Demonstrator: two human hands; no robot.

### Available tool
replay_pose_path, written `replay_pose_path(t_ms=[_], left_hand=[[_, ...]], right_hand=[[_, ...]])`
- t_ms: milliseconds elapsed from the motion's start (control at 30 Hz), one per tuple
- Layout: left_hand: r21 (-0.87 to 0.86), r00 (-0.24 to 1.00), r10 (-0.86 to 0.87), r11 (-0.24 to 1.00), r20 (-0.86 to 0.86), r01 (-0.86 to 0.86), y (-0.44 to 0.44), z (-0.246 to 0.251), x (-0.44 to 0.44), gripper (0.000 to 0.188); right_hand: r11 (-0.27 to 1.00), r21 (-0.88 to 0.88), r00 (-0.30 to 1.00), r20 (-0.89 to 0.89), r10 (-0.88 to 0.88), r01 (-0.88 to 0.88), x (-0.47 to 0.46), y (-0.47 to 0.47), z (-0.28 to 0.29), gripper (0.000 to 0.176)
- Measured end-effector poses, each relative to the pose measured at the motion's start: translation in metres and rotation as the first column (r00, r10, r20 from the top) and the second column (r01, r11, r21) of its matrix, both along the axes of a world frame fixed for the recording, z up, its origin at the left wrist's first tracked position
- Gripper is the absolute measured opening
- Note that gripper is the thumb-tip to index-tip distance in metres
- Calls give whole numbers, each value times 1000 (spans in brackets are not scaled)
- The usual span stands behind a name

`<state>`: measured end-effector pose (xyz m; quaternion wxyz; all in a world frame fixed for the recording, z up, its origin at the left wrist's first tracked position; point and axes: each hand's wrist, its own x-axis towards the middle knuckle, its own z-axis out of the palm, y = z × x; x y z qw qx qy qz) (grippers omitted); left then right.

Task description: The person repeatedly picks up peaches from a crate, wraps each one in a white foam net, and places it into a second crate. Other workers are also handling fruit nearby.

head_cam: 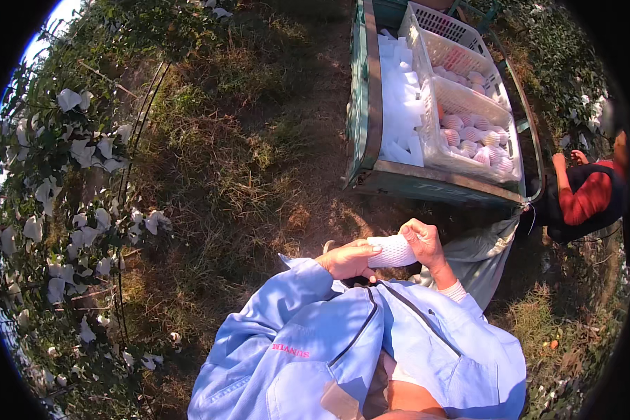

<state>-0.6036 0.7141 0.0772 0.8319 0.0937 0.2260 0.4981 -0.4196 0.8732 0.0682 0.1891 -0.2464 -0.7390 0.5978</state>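
Observation:
A white foam mesh fruit sleeve (395,251) spans the space between my two hands in front of my jacket. My left hand (346,259) holds its left end, with the thumb below and the fingers along its side. The other end is pinched in my right hand (424,242), fingers curled over the edge. Whether a fruit sits inside the sleeve cannot be seen. Just beyond my hands, the near end of a green cart (441,185) carries a white plastic crate (470,97) holding several fruits in foam nets (475,136).
Flat white foam sleeves (401,105) lie stacked beside the crate. At right is another person with a red sleeve (585,199). A grey-white cloth (480,257) hangs from the cart's corner. Leafy plants with white bags (86,152) line the left, beyond dry grass (226,184).

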Motion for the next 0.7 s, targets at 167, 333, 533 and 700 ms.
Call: replay_pose_path(t_ms=[167,333,533,700], left_hand=[[-126,985,170,978,16,-167,57,3,-36,54],[-136,938,-120,988,-327,79,117,1,-87,52],[-174,979,75,979,-189,-108,204,2,-179,56],[-99,985,3,995,-170,-20,281,24,-228,56]], right_hand=[[984,146,990,79,-114,102,-41,39,-4,25],[975,198,988,134,73,-99,-93,94,-3,27],[745,638,950,313,-21,-194,-163,199,54,88],[473,745,876,458,149,-470,-234,257,64,101]])
